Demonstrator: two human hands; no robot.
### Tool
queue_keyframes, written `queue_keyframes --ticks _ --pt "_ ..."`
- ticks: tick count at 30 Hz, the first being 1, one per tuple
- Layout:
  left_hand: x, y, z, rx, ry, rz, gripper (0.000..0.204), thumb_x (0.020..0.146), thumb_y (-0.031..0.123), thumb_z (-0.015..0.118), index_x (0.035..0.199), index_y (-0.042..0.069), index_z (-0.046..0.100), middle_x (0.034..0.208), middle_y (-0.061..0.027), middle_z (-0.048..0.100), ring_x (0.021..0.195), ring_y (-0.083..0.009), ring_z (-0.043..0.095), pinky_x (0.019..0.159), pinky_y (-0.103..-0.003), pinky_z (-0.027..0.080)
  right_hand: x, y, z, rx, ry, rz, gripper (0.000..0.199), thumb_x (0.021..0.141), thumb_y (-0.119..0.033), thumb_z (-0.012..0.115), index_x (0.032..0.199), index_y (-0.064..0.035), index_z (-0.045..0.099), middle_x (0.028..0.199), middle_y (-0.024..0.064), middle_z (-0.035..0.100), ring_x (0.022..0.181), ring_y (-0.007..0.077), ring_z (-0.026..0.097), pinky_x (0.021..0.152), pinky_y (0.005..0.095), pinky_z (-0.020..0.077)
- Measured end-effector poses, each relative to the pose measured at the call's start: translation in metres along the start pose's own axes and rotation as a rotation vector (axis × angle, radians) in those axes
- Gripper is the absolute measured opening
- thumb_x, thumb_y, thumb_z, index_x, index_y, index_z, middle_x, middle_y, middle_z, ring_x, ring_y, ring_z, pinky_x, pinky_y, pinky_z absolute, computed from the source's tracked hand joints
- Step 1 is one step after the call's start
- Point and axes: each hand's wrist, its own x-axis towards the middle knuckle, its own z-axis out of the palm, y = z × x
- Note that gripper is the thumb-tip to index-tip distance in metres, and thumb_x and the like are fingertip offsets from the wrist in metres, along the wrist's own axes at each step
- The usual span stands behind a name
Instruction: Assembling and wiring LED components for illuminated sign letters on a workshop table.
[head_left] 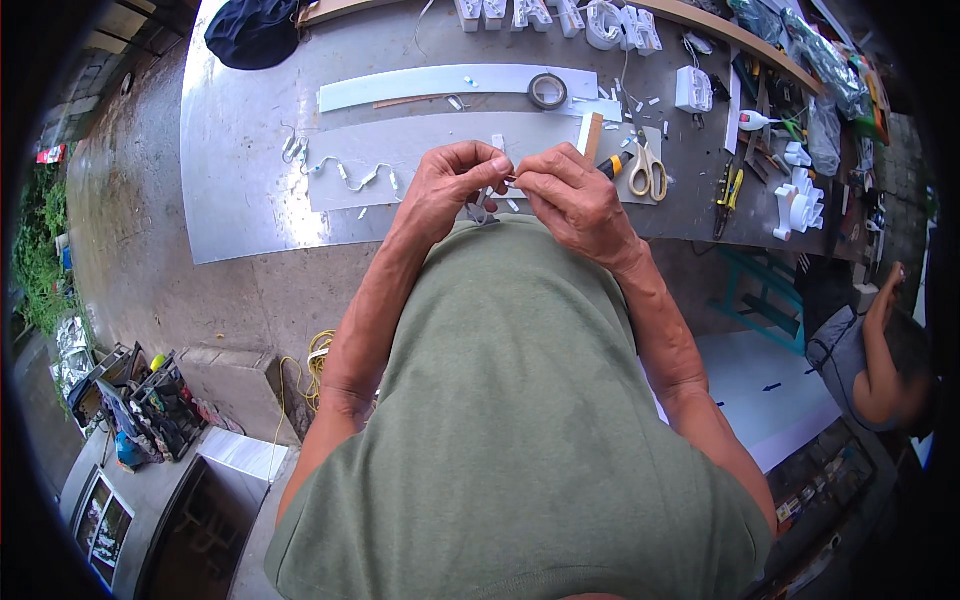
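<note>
Fingertips of the left hand (450,180) and right hand (572,195) are being pinched together on 1 small white piece (503,180), held between them, equally near both.

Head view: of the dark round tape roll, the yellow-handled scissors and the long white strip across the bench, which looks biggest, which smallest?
1. Long white strip, largest.
2. Yellow-handled scissors.
3. Dark round tape roll, slightly smaller, but farther away, so unsure.

Daylight, outdoor work area. Metal-topped workbench (240,190) at 12 o'clock. Bare concrete floor (130,240) from 9 to 10 o'clock; greenery (35,250) at 9. Teal stool frame (765,290) at 3 o'clock. Tool crate (150,405) and cabinet (190,510) at 8.
</note>
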Motion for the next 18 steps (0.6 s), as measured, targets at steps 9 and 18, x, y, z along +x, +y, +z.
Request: queue_keyframes --ticks 9,18 --pt "-0.008 0.012 0.007 0.006 0.11 -0.018 0.023 0.099 0.028 0.068 0.103 0.005 0.069 0.088 -0.0041 0.072 0.074 -0.0102 0.068 0.051 -0.022 0.048 -0.003 -0.001 0.0 -0.042 -0.025 0.045 0.02 0.077 0.002 0.075 0.095 -0.0031 0.07 0.097 0.0073 0.063 0.089 0.0254 0.061 0.078 0.0377 0.0526" --pt "-0.005 0.01 0.007 0.267 0.147 0.124 0.024 0.093 0.017 0.076 0.109 0.0 0.072 0.087 -0.007 0.076 0.079 -0.0094 0.07 0.062 -0.025 0.054 -0.002 -0.006 -0.025 -0.043 -0.163 0.145 0.011 0.08 -0.006 0.075 0.091 -0.007 0.072 0.087 0.0043 0.063 0.084 0.0222 0.063 0.074 0.0375 0.0524"
